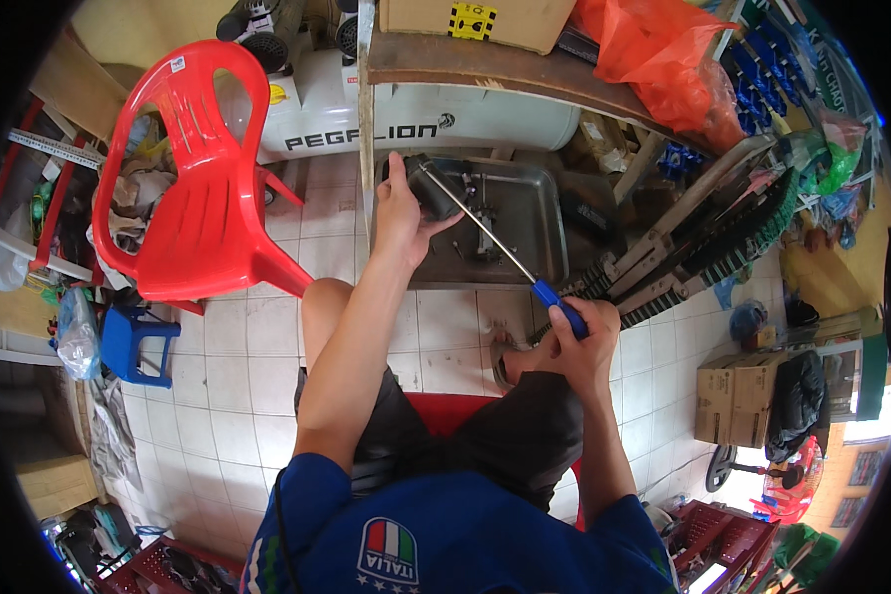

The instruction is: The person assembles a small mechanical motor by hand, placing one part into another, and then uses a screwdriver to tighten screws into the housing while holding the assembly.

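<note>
My left hand (400,216) holds a dark, rounded metal part (436,196) over the left side of a shallow metal tray (554,213). Its thumb reaches under the part and a finger points up beside it. In my right hand (586,342), closed round the blue handle, is a long screwdriver (501,246). The shaft slants up and left, and its tip meets the upper end of the dark part. Whether the tip sits in a screw is too small to tell. Several loose metal pieces (485,236) lie in the tray.
A red plastic chair (193,223) and a blue stool (137,345) stand on the left. Behind the tray are a wooden shelf (465,61) and a white tank (317,114). Long dark metal pieces (683,243) lean at the right, with cardboard boxes (738,399) farther right.
</note>
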A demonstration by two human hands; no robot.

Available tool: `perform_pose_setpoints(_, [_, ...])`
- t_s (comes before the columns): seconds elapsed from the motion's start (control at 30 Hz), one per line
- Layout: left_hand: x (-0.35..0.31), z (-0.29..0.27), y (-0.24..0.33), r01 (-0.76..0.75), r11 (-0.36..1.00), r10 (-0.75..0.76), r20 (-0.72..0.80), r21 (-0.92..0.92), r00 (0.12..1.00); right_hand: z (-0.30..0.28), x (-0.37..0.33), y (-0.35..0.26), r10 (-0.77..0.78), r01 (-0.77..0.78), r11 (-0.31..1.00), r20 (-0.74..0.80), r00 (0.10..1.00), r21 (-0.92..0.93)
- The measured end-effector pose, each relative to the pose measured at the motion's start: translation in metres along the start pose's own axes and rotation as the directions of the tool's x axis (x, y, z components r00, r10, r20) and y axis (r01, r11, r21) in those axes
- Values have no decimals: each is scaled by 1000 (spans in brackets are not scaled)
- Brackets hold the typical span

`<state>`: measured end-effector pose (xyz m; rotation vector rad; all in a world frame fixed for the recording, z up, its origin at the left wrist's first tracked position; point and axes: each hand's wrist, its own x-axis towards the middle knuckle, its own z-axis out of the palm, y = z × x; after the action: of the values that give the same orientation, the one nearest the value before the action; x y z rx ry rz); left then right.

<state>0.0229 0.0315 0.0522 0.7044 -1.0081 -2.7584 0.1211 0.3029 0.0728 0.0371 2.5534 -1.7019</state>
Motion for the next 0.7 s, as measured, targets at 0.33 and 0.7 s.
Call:
perform_pose_setpoints(0.33, [0,1,3,-8,1000,9,-66,7,998,4,-6,-16,-242,216,918,-38,969,-332])
perform_pose_setpoints(0.7, [-1,0,5,-23,999,23,-18,-24,1000,6,1,-1,-352,338,918,-36,935,-210])
